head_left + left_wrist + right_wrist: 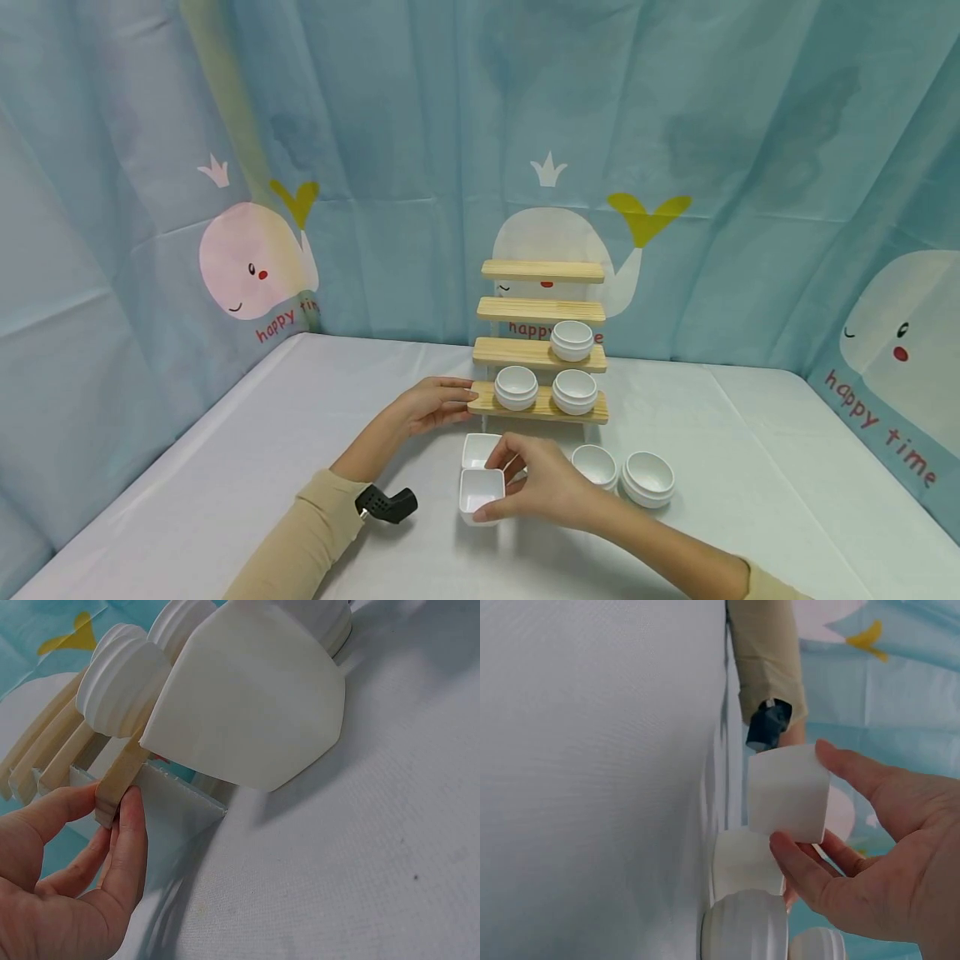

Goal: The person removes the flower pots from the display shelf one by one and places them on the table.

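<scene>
My left hand (435,406) pinches the left end of the lowest board of a tiered wooden display stand (538,311), thumb above and fingers beneath in the left wrist view (90,870). A small square white bowl (481,492) is held between the thumb and fingers of my right hand (546,483). It is raised off the tabletop, as the right wrist view shows the bowl (789,793) from its side. Just behind it, a second square white bowl (477,450) stands on the table, partly hidden by the right hand and the held bowl.
Two round white bowls (516,388) (575,392) sit on the lowest board, and another round bowl (572,341) on the board above. Right of my right hand, more round bowls (595,465) (648,479) stand on the white tablecloth (750,467). A blue printed curtain (405,167) hangs behind.
</scene>
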Action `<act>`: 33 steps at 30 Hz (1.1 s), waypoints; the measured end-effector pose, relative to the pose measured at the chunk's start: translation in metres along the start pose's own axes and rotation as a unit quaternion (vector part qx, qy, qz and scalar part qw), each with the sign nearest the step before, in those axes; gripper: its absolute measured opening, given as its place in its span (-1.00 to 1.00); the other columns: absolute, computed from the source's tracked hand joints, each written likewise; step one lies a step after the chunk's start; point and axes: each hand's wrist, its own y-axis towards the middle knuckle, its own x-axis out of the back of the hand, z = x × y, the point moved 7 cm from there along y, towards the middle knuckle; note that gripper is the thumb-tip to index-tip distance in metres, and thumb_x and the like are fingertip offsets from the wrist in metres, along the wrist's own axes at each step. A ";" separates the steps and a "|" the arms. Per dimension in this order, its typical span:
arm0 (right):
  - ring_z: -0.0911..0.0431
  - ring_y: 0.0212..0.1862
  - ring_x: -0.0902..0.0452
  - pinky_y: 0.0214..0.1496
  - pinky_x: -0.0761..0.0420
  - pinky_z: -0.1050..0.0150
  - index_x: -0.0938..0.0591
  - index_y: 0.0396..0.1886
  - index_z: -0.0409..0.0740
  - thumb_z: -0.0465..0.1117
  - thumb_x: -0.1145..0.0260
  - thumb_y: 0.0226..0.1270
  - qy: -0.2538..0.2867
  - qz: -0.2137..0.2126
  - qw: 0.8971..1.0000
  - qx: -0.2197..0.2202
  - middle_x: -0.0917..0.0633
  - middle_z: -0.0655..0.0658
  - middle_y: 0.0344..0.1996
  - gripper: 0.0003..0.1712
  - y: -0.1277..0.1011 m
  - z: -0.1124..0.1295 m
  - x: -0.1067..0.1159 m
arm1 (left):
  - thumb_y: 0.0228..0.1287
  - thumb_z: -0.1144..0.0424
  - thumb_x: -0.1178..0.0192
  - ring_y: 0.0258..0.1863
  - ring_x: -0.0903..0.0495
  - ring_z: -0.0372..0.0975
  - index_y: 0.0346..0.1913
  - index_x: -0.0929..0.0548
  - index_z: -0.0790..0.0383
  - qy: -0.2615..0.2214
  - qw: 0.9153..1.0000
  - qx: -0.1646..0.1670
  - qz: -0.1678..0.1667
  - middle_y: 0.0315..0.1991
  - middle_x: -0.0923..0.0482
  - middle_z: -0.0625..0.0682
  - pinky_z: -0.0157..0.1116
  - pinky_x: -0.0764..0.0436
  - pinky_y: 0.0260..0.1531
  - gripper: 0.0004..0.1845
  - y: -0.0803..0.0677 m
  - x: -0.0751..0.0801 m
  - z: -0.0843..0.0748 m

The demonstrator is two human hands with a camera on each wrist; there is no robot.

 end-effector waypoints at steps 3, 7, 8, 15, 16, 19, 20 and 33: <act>0.18 -0.21 -0.63 -0.15 -0.80 0.39 -0.62 -0.20 -0.24 -0.35 -0.74 -0.05 -0.011 0.002 1.000 0.000 -0.68 -0.04 -0.21 -0.51 0.001 -0.002 -0.002 | 0.52 0.44 -0.22 -0.30 -0.74 -0.29 0.45 -0.40 0.54 0.001 1.000 0.001 -0.002 -0.12 -0.68 0.10 -0.45 -0.80 -0.23 -0.47 0.001 0.000 0.000; 0.14 -0.21 -0.64 -0.18 -0.79 0.42 -0.61 -0.22 -0.23 -0.33 -0.75 -0.06 -0.028 0.003 1.000 -0.002 -0.69 -0.06 -0.22 -0.51 0.001 -0.005 -0.005 | 0.52 0.44 -0.22 -0.30 -0.74 -0.29 0.46 -0.40 0.53 0.000 1.000 0.001 -0.001 -0.11 -0.67 0.10 -0.45 -0.80 -0.24 -0.46 0.001 0.000 0.001; 0.14 -0.22 -0.64 -0.19 -0.78 0.43 -0.61 -0.23 -0.23 -0.32 -0.76 -0.06 -0.033 0.002 0.999 0.000 -0.69 -0.06 -0.22 -0.51 0.000 -0.005 -0.006 | 0.52 0.44 -0.22 -0.30 -0.74 -0.29 0.46 -0.40 0.53 0.000 1.000 0.001 -0.001 -0.11 -0.67 0.11 -0.45 -0.80 -0.24 -0.46 0.001 0.000 0.001; 0.20 -0.26 -0.65 -0.23 -0.74 0.51 -0.60 -0.25 -0.25 -0.34 -0.78 -0.12 -0.042 -0.007 0.999 0.025 -0.70 -0.08 -0.26 -0.48 -0.002 -0.004 -0.008 | 0.52 0.43 -0.22 -0.29 -0.73 -0.29 0.46 -0.39 0.52 0.004 1.000 0.003 -0.008 -0.08 -0.66 0.11 -0.46 -0.80 -0.25 -0.46 0.000 0.000 0.000; 0.21 -0.26 -0.65 -0.23 -0.74 0.51 -0.60 -0.26 -0.25 -0.34 -0.78 -0.12 -0.044 -0.007 0.999 0.029 -0.71 -0.08 -0.26 -0.47 -0.002 -0.004 -0.008 | 0.52 0.43 -0.22 -0.29 -0.73 -0.29 0.46 -0.40 0.52 0.004 1.000 0.004 -0.009 -0.08 -0.66 0.11 -0.46 -0.80 -0.24 -0.46 0.000 0.000 0.000; 0.27 -0.27 -0.64 -0.24 -0.74 0.52 -0.60 -0.26 -0.22 -0.32 -0.79 -0.13 -0.057 -0.006 0.998 0.035 -0.71 -0.05 -0.27 -0.47 -0.002 -0.004 -0.009 | 0.52 0.43 -0.23 -0.29 -0.73 -0.29 0.46 -0.40 0.52 0.003 1.000 0.004 -0.009 -0.08 -0.66 0.11 -0.45 -0.80 -0.24 -0.46 0.000 0.000 0.000; 0.28 -0.27 -0.63 -0.24 -0.74 0.52 -0.60 -0.26 -0.21 -0.31 -0.80 -0.13 -0.063 -0.005 0.997 0.038 -0.71 -0.04 -0.27 -0.47 -0.002 -0.004 -0.010 | 0.53 0.43 -0.22 -0.29 -0.73 -0.29 0.46 -0.40 0.52 0.003 1.000 0.004 -0.009 -0.08 -0.66 0.11 -0.45 -0.80 -0.25 -0.46 0.000 0.000 0.000; 0.35 -0.32 -0.58 -0.30 -0.71 0.52 -0.58 -0.29 -0.12 -0.21 -0.80 -0.08 -0.135 0.007 0.990 0.041 -0.69 0.02 -0.29 -0.48 -0.002 -0.004 -0.014 | 0.53 0.44 -0.21 -0.31 -0.74 -0.30 0.46 -0.39 0.54 0.004 1.000 0.000 -0.010 -0.09 -0.66 0.11 -0.46 -0.80 -0.26 -0.47 0.001 0.001 0.001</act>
